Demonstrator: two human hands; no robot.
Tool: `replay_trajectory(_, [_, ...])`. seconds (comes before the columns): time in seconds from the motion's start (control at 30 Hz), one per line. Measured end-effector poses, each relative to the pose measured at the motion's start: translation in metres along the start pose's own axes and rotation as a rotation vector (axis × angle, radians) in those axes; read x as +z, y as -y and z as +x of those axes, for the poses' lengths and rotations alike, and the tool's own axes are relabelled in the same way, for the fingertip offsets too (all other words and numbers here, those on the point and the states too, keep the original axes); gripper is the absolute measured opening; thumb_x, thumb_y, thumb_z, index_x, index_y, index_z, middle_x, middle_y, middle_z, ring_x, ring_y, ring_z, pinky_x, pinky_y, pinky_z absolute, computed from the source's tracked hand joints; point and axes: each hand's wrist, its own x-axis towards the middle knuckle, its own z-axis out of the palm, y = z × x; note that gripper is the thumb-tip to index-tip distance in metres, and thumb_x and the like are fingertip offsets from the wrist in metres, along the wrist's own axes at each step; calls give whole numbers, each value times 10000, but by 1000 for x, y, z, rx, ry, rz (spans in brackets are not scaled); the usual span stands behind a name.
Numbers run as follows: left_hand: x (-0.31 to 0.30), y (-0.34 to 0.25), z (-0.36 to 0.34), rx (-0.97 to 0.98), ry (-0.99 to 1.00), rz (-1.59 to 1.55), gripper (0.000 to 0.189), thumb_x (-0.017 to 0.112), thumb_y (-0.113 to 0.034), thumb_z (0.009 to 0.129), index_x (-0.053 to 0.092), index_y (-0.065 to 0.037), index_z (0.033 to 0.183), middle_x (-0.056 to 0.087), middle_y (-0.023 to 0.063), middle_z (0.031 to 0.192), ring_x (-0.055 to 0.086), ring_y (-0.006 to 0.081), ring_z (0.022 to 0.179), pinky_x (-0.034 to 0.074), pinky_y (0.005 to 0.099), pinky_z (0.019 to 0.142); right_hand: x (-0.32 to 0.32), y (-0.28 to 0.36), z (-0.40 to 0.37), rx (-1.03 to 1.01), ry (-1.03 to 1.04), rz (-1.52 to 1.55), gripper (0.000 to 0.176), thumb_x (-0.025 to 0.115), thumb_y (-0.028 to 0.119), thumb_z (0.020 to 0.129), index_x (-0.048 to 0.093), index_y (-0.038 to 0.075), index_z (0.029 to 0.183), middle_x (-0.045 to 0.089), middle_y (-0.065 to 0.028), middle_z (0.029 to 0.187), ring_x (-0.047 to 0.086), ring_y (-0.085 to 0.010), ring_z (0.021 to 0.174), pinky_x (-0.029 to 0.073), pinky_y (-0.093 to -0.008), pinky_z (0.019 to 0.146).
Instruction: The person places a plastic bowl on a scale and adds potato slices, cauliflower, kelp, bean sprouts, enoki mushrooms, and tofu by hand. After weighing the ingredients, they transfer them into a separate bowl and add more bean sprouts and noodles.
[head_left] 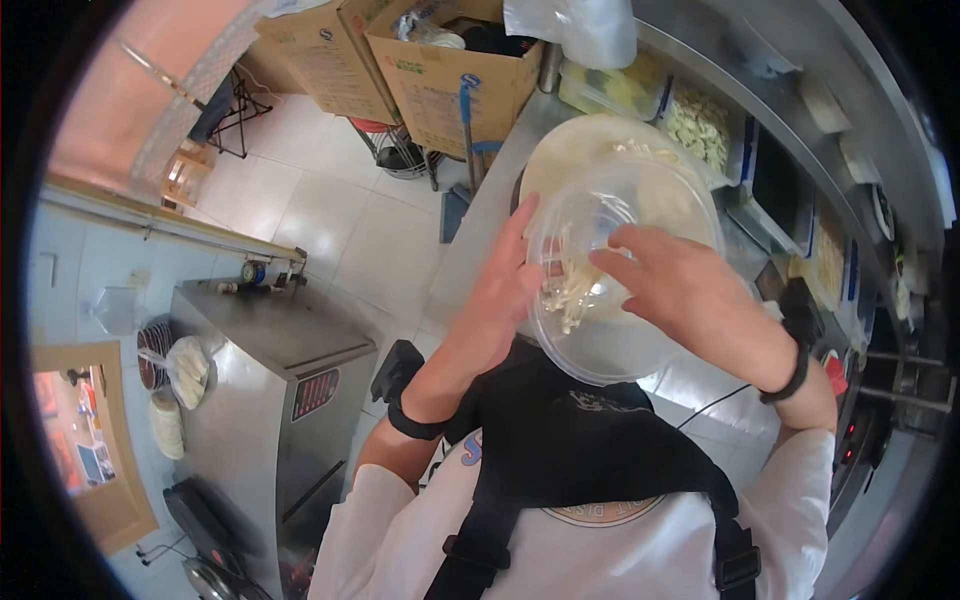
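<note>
A clear round plastic bowl [610,365] is tilted in front of my chest. My left hand [505,285] grips its left rim, and some of the fingers show through the clear wall. Thin pale enoki mushrooms [570,293] lie inside the bowl on its left side. My right hand [685,280] reaches over the bowl from the right, its curved fingers apart near the mushrooms, with nothing visible between them. Behind the bowl is a round cream-coloured board [560,150], partly covered by it. More pale strands [645,152] lie near the board's far edge.
Food tubs line the counter's back, including one of chopped pale pieces [697,130] and one of yellowish slices [615,90]. A metal shelf [720,75] runs above them. Cardboard boxes [450,85] stand beyond the counter. A steel cabinet [270,330] is at left.
</note>
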Motion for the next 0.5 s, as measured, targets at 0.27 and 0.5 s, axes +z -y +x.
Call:
replay_trajectory(0.27, [4,1,-10,-120,37,6,781,507,-505,820,176,-79,1385,390,152,1254,450,266,1128,408,424,922,-11,-4,11,72,26,-189,113,513,36,716,508,13,827,518,-135,829,553,-320,774,466,-370,616])
replay_trajectory(0.5, [5,4,-15,-71,31,4,791,502,-532,817,205,-53,1371,422,151,1224,473,238,1090,422,407,901,21,-5,-22,-8,265,-28,169,611,28,690,510,-6,821,505,-131,860,530,-319,817,447,-402,680])
